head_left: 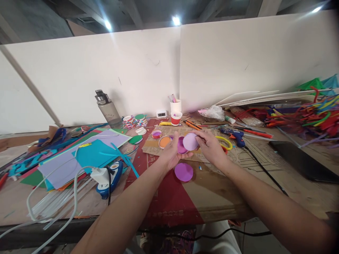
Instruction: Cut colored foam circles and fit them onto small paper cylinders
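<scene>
The left hand (172,153) is holding a dark pink-purple flat round disc (180,147), and its fingers are curling under it. The right hand (212,146) is pinching a light purple flat round disc (190,141) by its right edge, with its thumb and fingers pressing together on it. The light disc is partly covering the dark one. Both are being held just above the brown bench (296,183), near its middle. A third purple round disc (183,172) is lying flat on the bench just below the hands.

A red paper sheet (169,201) is lying under the arms. It is showing pale printed signs near the front edge, but they are too small to read. A small white clock (161,114) is standing by the wall, and its numbers are too small to read as well.

The bench is lying bare to the right of the right arm, as far as a flat black slab (302,160). The left side is crowded with coloured sheets (79,155) and a blue glue gun (111,176). A pile of bright fuzzy wires (304,118) is filling the far right corner.

White boards (225,60) are standing along the back of the bench. Ceiling lights are shining overhead.
</scene>
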`<action>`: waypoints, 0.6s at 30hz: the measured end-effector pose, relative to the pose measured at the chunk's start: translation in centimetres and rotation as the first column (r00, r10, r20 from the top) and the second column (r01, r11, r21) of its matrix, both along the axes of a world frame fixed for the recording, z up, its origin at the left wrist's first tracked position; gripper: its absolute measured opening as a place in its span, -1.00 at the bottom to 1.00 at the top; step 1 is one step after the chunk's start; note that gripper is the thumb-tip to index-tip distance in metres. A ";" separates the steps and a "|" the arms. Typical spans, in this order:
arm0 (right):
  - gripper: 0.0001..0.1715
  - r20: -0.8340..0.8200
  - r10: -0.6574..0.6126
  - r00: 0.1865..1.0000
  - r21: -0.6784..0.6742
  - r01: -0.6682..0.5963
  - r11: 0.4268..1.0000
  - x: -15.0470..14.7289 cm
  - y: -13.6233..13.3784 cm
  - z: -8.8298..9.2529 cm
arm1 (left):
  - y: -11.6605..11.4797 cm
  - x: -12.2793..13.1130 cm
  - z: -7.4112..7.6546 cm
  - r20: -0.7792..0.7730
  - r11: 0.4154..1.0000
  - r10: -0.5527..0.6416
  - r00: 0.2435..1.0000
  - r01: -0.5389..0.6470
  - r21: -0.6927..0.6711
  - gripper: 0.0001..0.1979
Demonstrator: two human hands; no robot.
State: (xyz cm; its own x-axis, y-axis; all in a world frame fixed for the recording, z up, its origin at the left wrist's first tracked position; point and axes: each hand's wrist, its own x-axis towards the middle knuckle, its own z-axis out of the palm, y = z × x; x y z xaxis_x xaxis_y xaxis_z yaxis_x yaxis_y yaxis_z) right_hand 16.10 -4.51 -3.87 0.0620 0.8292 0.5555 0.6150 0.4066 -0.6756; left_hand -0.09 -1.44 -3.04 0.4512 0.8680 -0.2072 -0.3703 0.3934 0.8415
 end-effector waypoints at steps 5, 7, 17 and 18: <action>-0.64 0.028 0.035 0.999 0.075 -0.037 0.997 -1.1 -0.2 -0.3 | -0.4 0.6 -0.3 0.014 1.000 0.004 1.000 -0.004 0.022 -0.43; -0.70 0.019 0.034 0.999 0.094 -0.036 0.995 -1.5 -0.3 -0.4 | -0.5 0.8 -0.4 0.018 0.999 0.030 0.999 -0.030 0.017 -0.44; -0.86 0.005 -0.019 1.000 0.197 0.017 0.980 -1.7 -0.3 -0.1 | -0.9 0.9 -0.2 0.164 0.998 -0.063 0.985 0.057 0.040 -0.62; -0.86 -0.001 -0.029 1.000 0.192 0.028 0.981 -1.6 -0.2 -0.1 | -0.9 0.9 -0.2 0.174 0.995 -0.094 0.980 0.085 0.058 -0.67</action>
